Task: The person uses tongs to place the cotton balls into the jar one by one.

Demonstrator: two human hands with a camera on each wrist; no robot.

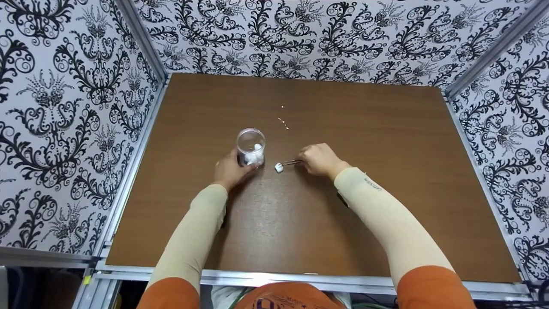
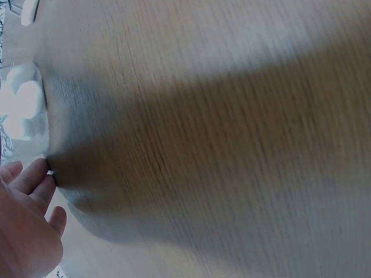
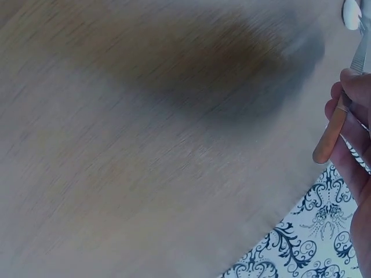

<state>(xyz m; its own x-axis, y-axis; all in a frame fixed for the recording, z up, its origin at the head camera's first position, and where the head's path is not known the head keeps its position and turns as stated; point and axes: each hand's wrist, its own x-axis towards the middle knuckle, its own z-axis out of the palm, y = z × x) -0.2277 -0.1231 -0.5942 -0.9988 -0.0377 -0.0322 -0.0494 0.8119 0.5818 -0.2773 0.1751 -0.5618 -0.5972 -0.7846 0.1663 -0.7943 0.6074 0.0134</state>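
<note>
My left hand grips a clear plastic jar near its base, the thumb across the near side. White cotton balls lie in the lower part of the jar, and show as pale round lumps in the left wrist view. To the right of the jar, my right hand holds metal tweezers. A single cotton ball is at the tweezers' tips, apart from the jar. In the right wrist view the tweezers run between thumb and fingers, with the cotton ball at the top edge.
Several tiny pale specks lie on the brown wooden table beyond the jar. Patterned wall panels in metal frames stand along the back and both sides. A metal rail runs along the near edge.
</note>
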